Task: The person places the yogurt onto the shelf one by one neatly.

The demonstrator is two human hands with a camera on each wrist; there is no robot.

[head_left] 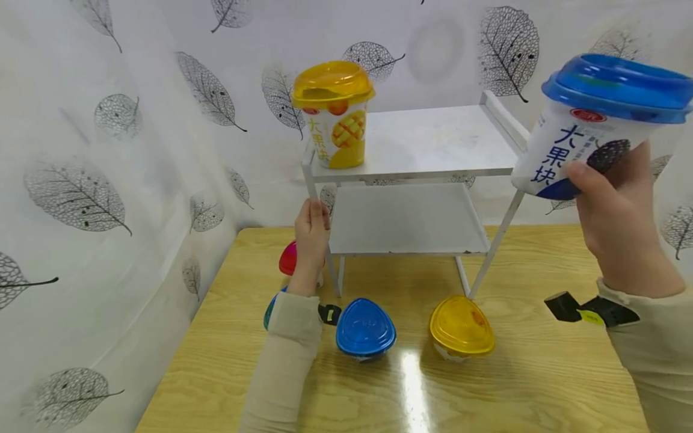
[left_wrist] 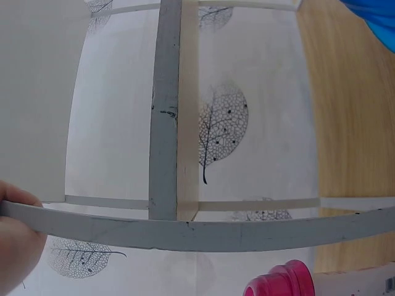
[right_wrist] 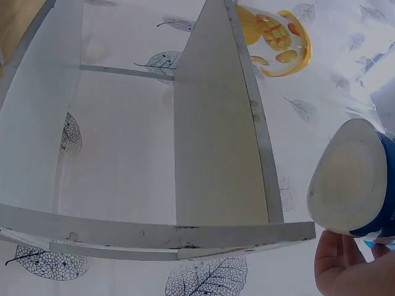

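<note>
I'm holding a blue-lidded cup (head_left: 590,132) in my R hand (head_left: 622,225), fingers & thumb clamping round its lower part; it's tilting a bit, hanging near the front R corner of the white rack (head_left: 428,138). My L hand (head_left: 312,231) is gripping the rack's front L leg, fingers curling round it below the top tier. A tall yellow-lidded cup (head_left: 335,120) is standing upright on the rack's top tier, front L corner. A 2nd blue lid (head_left: 366,328) & a low yellow lid (head_left: 462,326) are sitting in front of the rack, on the wood table (head_left: 530,373); a red lid (head_left: 289,258) is showing to its L, partly hidden by my L arm.
</note>
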